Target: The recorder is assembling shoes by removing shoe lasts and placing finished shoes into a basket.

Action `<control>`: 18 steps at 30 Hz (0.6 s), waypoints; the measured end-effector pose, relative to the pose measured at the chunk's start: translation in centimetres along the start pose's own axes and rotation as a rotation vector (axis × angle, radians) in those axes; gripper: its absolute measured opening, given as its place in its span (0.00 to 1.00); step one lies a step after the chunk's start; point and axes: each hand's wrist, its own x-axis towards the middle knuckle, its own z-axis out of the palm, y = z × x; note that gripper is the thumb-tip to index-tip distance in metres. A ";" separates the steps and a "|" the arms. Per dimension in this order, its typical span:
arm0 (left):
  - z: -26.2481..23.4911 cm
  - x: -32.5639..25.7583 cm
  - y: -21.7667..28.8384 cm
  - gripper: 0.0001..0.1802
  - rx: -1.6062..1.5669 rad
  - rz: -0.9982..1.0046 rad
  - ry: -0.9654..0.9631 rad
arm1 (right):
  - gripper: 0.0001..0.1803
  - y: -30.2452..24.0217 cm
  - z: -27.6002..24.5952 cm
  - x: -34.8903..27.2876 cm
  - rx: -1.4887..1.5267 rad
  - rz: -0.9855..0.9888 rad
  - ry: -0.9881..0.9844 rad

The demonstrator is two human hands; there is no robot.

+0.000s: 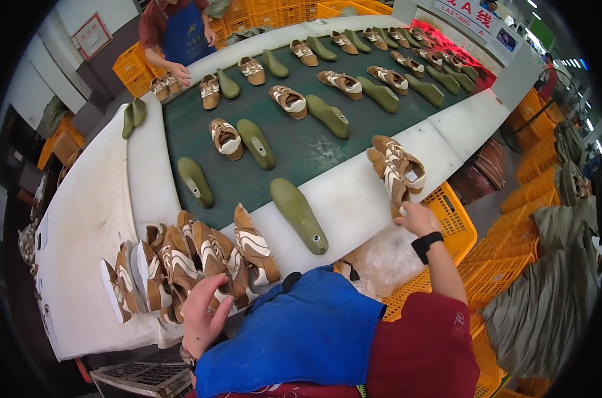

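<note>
My left hand (pixel 205 315) is beside a tight row of brown-and-white sneakers (pixel 178 259) at the table's near left. Its thumb and fingers are apart, with nothing between them. To the right, my right hand (pixel 420 220) has its fingers closed at the near end of a brown sneaker (pixel 388 174). A second sneaker (pixel 400 158) lies right against that one, on the white ledge (pixel 354 192). Between my hands, a green shoe last (pixel 298 215) rests across the ledge and the belt's edge.
A green conveyor belt (pixel 327 152) carries rows of sneakers and green lasts. An orange crate (pixel 450 222) with clear plastic bags (pixel 390 259) sits below my right arm. Stacked orange crates (pixel 507 272) line the right. Across the belt, a person in a blue apron (pixel 185 33) reaches toward sneakers.
</note>
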 end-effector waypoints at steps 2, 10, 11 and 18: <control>0.5 0.4 0.2 0.22 -0.035 0.026 -0.043 | 0.18 -0.6 2.0 -0.1 0.623 0.066 -0.084; 0.5 3.2 -0.5 0.35 0.045 0.104 0.185 | 0.27 -14.8 -4.2 -2.5 1.632 -0.426 -0.824; -0.1 3.5 -0.6 0.37 -0.040 0.052 0.290 | 0.28 -15.5 -4.1 -2.6 1.596 -0.499 -0.940; -4.7 3.4 0.3 0.25 -0.236 -0.129 0.322 | 0.30 -19.9 -4.4 -2.8 1.345 -0.706 -1.366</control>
